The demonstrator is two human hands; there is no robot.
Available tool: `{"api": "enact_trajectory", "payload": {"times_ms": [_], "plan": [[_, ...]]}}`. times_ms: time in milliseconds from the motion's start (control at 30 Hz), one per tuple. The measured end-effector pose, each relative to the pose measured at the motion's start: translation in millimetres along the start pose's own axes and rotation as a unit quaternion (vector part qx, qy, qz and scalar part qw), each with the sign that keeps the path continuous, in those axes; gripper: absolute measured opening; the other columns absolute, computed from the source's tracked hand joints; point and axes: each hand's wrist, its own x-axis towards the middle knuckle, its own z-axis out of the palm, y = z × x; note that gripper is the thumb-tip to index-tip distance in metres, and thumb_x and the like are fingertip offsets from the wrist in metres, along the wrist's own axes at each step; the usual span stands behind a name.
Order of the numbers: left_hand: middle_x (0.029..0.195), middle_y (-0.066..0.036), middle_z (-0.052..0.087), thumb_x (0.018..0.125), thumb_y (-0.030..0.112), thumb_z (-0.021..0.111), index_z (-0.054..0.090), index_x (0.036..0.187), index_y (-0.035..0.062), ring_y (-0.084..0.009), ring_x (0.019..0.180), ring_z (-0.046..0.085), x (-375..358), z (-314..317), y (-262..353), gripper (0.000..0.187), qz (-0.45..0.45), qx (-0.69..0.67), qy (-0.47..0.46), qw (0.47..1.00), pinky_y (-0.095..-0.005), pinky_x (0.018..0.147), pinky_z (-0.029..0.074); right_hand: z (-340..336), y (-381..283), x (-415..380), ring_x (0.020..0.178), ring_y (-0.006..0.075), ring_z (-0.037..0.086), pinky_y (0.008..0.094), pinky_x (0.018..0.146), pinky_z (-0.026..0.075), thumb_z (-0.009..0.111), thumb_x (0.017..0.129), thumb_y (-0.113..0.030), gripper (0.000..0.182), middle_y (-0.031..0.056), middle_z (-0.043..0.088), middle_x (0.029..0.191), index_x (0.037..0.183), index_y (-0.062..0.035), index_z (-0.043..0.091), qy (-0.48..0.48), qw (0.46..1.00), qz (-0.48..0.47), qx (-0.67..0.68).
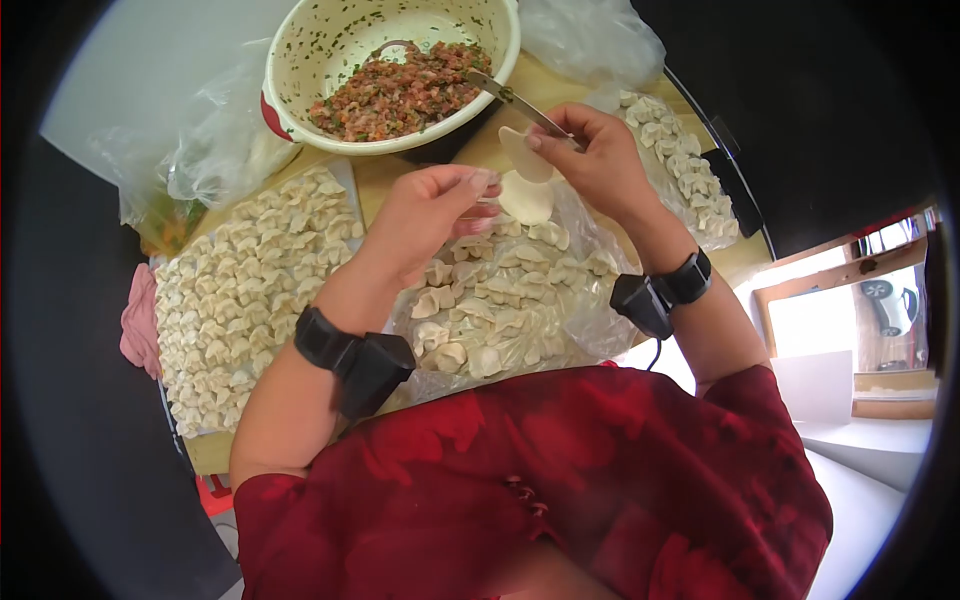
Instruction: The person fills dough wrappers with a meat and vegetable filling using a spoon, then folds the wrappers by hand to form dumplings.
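Note:
My right hand [600,160] is closed around a flat metal utensil like a table knife [512,98], whose blade reaches over the bowl's rim. Its thumb also pinches a round dumpling wrapper [522,155]. Just below, another pale wrapper [527,200] shows above the dumplings. My left hand [435,210] is close by on the left, fingers bent and slightly apart, with nothing visible in them. Beyond both hands stands a white bowl [285,75] with minced meat and green herb filling [400,92]. Folded dumplings [490,300] lie on plastic under my hands.
Rows of dumplings [250,290] cover a board on the left, and more dumplings [680,165] lie at the right. Crumpled plastic bags [230,130] sit beside the bowl, with another bag [595,40] behind it. A pink cloth [140,320] hangs at the left edge.

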Motion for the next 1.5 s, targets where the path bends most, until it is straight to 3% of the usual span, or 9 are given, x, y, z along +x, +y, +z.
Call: {"api": "enact_trajectory", "payload": {"times_ms": [33, 133, 400, 700, 800, 1000, 1067, 1233, 1500], "plan": [[0.112, -0.012, 0.061, 0.098, 0.022, 0.051, 0.055, 0.118, -0.0034, -0.0226, 0.101, 0.063, 0.2, 5.2, 2.7, 0.032, -0.006, -0.059, 0.002, 0.998, -0.0306, 0.084, 0.055, 3.1, -5.6, -2.3, 0.063, 0.0038, 0.050, 0.0216, 0.057, 0.041, 0.071, 0.082, -0.017, 0.012, -0.0029, 0.063, 0.071, 0.086, -0.0061, 0.068, -0.017, 1.000, -0.012, -0.010], [0.105, -0.009, 0.063, 0.097, 0.021, 0.054, 0.058, 0.113, -0.0024, -0.0174, 0.093, 0.063, 7.6, 9.6, 1.0, 0.029, -0.007, -0.220, -0.011, 0.975, -0.0295, 0.084, 0.055, 16.2, -22.7, -14.3, 0.063, 0.0029, 0.049, 0.0212, 0.057, 0.040, 0.069, 0.083, -0.017, 0.012, -0.0047, 0.060, 0.070, 0.085, -0.0046, 0.067, -0.057, 0.998, 0.014, 0.008], [0.108, -0.008, 0.062, 0.095, 0.014, 0.055, 0.056, 0.116, -0.0020, -0.0166, 0.095, 0.063, 11.6, 13.2, -10.0, 0.026, 0.030, -0.184, 0.020, 0.982, -0.0285, 0.085, 0.056, 21.3, -4.7, -22.4, 0.072, 0.0068, 0.052, 0.0229, 0.065, 0.042, 0.071, 0.084, -0.017, 0.016, -0.0014, 0.062, 0.080, 0.089, -0.0037, 0.064, -0.021, 0.993, 0.030, 0.110], [0.096, -0.005, 0.066, 0.093, 0.015, 0.060, 0.065, 0.105, 0.0000, -0.0111, 0.084, 0.064, 11.9, 19.1, -11.3, 0.020, 0.058, 0.018, 0.046, 0.997, -0.0253, 0.076, 0.055, 16.9, -8.5, -27.8, 0.069, 0.0045, 0.048, 0.0213, 0.061, 0.040, 0.072, 0.083, -0.020, 0.019, -0.0018, 0.059, 0.079, 0.091, -0.0050, 0.062, -0.034, 0.969, 0.193, 0.150], [0.098, -0.005, 0.066, 0.094, 0.014, 0.057, 0.065, 0.105, 0.0002, -0.0107, 0.084, 0.063, 15.7, 12.9, -16.1, 0.019, 0.101, 0.200, 0.045, 0.974, -0.0256, 0.077, 0.055, 19.1, 0.8, -28.3, 0.059, 0.0022, 0.042, 0.0201, 0.051, 0.032, 0.070, 0.085, -0.019, 0.019, -0.0048, 0.055, 0.074, 0.095, -0.0058, 0.062, -0.035, 0.969, 0.195, 0.149], [0.110, -0.009, 0.064, 0.097, 0.017, 0.049, 0.056, 0.114, 0.0010, -0.0207, 0.097, 0.064, 7.5, -10.2, -4.1, 0.024, 0.059, -0.062, 0.110, 0.990, -0.0356, 0.088, 0.053, -6.4, 11.2, -27.9, 0.050, 0.0017, 0.037, 0.0204, 0.043, 0.026, 0.067, 0.086, -0.018, 0.020, -0.0058, 0.052, 0.069, 0.100, -0.0051, 0.062, -0.030, 0.956, 0.223, 0.190], [0.115, -0.012, 0.061, 0.097, 0.017, 0.049, 0.053, 0.118, 0.0009, -0.0248, 0.106, 0.062, 3.8, -19.7, -3.4, 0.027, 0.061, -0.187, 0.076, 0.978, -0.0405, 0.092, 0.051, -20.5, 24.7, -25.2, 0.070, 0.0060, 0.052, 0.0239, 0.061, 0.041, 0.064, 0.087, -0.018, 0.018, -0.0007, 0.062, 0.081, 0.095, -0.0028, 0.065, -0.077, 0.965, 0.242, -0.065], [0.117, -0.014, 0.060, 0.096, 0.018, 0.050, 0.051, 0.121, 0.0002, -0.0254, 0.110, 0.060, -8.2, -22.7, -1.0, 0.030, 0.043, -0.212, 0.098, 0.971, -0.0420, 0.094, 0.051, -31.8, 32.1, -16.9, 0.071, 0.0079, 0.052, 0.0248, 0.065, 0.042, 0.062, 0.090, -0.024, 0.024, 0.0000, 0.060, 0.077, 0.098, -0.0020, 0.067, 0.028, 0.991, 0.132, 0.002], [0.118, -0.014, 0.060, 0.094, 0.012, 0.053, 0.049, 0.122, -0.0031, -0.0223, 0.109, 0.060, -11.0, -42.8, -12.8, 0.032, 0.016, -0.241, 0.133, 0.961, -0.0371, 0.095, 0.051, -2.9, -44.5, 41.7, 0.071, 0.0195, 0.060, 0.0303, 0.068, 0.048, 0.064, 0.084, -0.016, 0.019, 0.0107, 0.066, 0.078, 0.099, -0.0066, 0.071, -0.115, 0.967, -0.068, -0.215]]}}
